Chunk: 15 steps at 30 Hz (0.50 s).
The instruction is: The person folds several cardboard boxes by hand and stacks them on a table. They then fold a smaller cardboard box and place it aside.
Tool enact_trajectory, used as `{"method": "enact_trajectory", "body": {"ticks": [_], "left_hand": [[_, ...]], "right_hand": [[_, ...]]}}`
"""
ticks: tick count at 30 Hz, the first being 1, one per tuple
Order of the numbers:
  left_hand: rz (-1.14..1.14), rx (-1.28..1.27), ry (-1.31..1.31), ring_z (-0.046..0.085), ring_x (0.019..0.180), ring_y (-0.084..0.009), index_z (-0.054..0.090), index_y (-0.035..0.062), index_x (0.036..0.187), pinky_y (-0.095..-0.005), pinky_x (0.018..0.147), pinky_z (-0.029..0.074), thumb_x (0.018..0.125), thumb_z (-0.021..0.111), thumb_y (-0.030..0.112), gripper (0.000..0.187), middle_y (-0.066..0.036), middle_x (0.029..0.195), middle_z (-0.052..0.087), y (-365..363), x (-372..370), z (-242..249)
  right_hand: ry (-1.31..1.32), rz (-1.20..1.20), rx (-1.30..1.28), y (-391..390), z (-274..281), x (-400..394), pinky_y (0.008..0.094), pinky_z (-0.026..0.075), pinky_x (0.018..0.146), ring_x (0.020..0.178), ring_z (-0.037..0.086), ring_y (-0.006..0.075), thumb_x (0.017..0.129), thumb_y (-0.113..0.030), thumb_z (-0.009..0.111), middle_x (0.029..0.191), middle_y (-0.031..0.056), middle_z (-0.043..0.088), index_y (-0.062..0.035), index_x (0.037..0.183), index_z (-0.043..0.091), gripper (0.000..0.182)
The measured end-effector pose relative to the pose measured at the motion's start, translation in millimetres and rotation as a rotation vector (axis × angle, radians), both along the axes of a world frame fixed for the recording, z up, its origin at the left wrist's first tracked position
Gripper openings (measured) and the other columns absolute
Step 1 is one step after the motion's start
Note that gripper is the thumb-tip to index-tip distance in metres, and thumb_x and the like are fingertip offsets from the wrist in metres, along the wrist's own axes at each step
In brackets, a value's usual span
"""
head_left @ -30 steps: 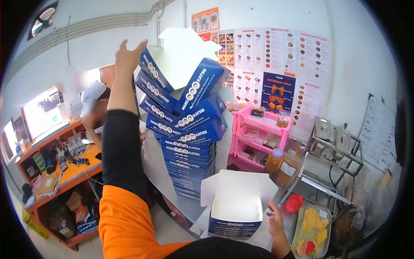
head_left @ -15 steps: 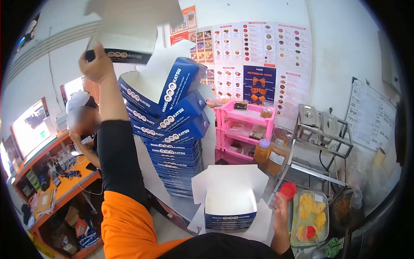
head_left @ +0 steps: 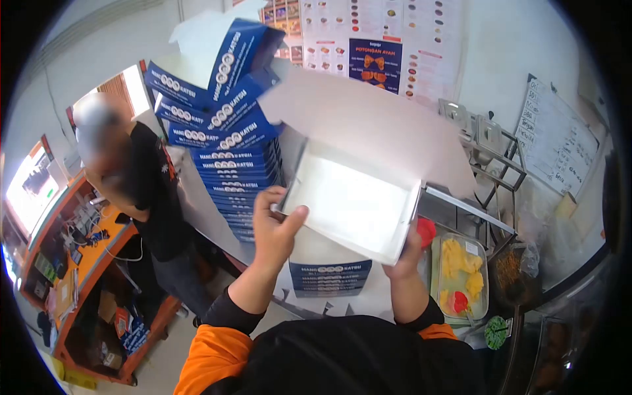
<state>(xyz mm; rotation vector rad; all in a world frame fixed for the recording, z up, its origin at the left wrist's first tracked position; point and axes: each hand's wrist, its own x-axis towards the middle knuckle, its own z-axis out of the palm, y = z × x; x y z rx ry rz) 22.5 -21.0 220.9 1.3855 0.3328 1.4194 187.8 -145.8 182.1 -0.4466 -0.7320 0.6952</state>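
Between my two hands is an open cardboard food box (head_left: 352,197), white inside, tilted, with its lid (head_left: 375,115) raised and blurred. My left hand (head_left: 278,227) grips the box's left side, thumb over the rim. On the right side, my right hand (head_left: 405,253) holds the lower corner, its fingers partly hidden behind the wall. Below the held box stands a short stack of blue printed boxes (head_left: 329,280), its top partly covered. A tall stack of the same blue boxes (head_left: 234,168) rises to the left, its upper ones open and leaning.
A metal tray of yellow food (head_left: 486,266) with a red scoop (head_left: 459,301) lies at right, near a red cup (head_left: 426,232). Behind it stands a metal rack (head_left: 517,178) with lidded containers. At left, a person (head_left: 158,191) stands by an orange counter (head_left: 85,253).
My left hand has brought the box down from high at the upper left to above the short stack. My right hand has joined it on the box. The person at left is now upright and nearer.
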Motion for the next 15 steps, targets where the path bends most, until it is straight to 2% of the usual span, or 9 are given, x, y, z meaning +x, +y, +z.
{"method": "enact_trajectory", "body": {"ticks": [1,2,4,5,8,9,12,13,15], "left_hand": [[-0.026,-0.045,0.037,0.052,0.076,-0.0119,0.042,0.0018,0.095,-0.0224,0.059,0.044,0.069,0.070,0.007,0.038,-0.008,0.103,0.046,1,4,-18],[-0.051,-0.087,0.073,0.053,0.071,-0.0116,0.042,0.0016,0.095,-0.0220,0.056,0.043,0.069,0.072,0.010,0.040,-0.007,0.103,0.046,4,7,-33],[0.085,0.053,0.189,0.054,0.065,-0.0120,0.045,0.0009,0.094,-0.0222,0.055,0.043,0.070,0.071,0.015,0.038,-0.007,0.094,0.052,6,6,-45],[0.151,0.120,0.253,0.055,0.063,-0.0121,0.046,0.0005,0.094,-0.0223,0.055,0.043,0.071,0.071,0.018,0.038,-0.007,0.090,0.055,6,4,-50],[0.223,0.081,0.820,0.056,0.056,-0.0132,0.052,-0.0012,0.092,-0.0221,0.054,0.043,0.072,0.070,0.026,0.038,-0.008,0.075,0.061,27,-13,-38],[0.208,-0.048,0.733,0.059,0.059,-0.0152,0.056,-0.0019,0.098,-0.0245,0.055,0.045,0.072,0.067,0.029,0.041,-0.009,0.066,0.062,34,-12,-37],[-0.039,-0.115,1.024,0.058,0.064,-0.0132,0.052,-0.0030,0.107,-0.0228,0.054,0.045,0.074,0.064,0.019,0.042,-0.012,0.073,0.061,44,-18,-30],[-0.036,-0.112,1.124,0.061,0.067,-0.0200,0.054,-0.0023,0.111,-0.0275,0.058,0.047,0.071,0.062,0.017,0.044,-0.016,0.078,0.063,50,-17,-38],[0.157,0.234,1.265,0.062,0.070,-0.0256,0.057,-0.0015,0.107,-0.0309,0.062,0.048,0.067,0.062,0.016,0.043,-0.018,0.082,0.063,57,-14,-49]], "right_hand": [[0.101,0.037,0.045,1,-5,5,0.0295,0.050,0.072,0.101,0.053,0.0196,0.074,-0.027,0.053,0.129,0.0092,0.039,-0.0119,0.140,0.008,0.082],[-0.020,0.066,-0.092,-6,-9,10,0.0279,0.050,0.064,0.095,0.055,0.0192,0.074,-0.028,0.053,0.127,0.0101,0.041,-0.0115,0.140,0.008,0.082],[-0.265,0.133,-0.356,-19,-12,17,0.0248,0.050,0.047,0.082,0.059,0.0184,0.073,-0.030,0.053,0.123,0.0119,0.044,-0.0107,0.140,0.009,0.082],[-0.390,0.005,-0.465,-18,-11,14,0.0247,0.043,0.033,0.062,0.060,0.0185,0.074,-0.031,0.051,0.106,0.0156,0.053,-0.0076,0.137,0.015,0.075],[-0.198,0.263,-0.616,-10,-15,45,0.0225,0.037,0.028,0.045,0.054,0.0165,0.075,-0.029,0.052,0.082,0.0138,0.056,-0.0053,0.131,0.023,0.067],[-0.216,0.181,-0.602,-5,-7,38,0.0203,0.029,0.024,0.034,0.048,0.0142,0.076,-0.034,0.053,0.068,0.0105,0.054,-0.0046,0.125,0.028,0.063],[-0.345,0.012,-0.822,6,-9,26,0.0197,0.026,0.024,0.034,0.047,0.0128,0.077,-0.046,0.052,0.070,0.0111,0.053,-0.0046,0.126,0.027,0.068],[-0.366,0.043,-0.840,9,-14,23,0.0193,0.024,0.025,0.035,0.046,0.0116,0.079,-0.053,0.050,0.071,0.0106,0.053,-0.0045,0.125,0.029,0.070],[-0.331,0.176,-0.839,9,-19,28,0.0174,0.024,0.025,0.035,0.046,0.0114,0.080,-0.057,0.046,0.078,0.0136,0.055,-0.0055,0.128,0.029,0.072]]}}
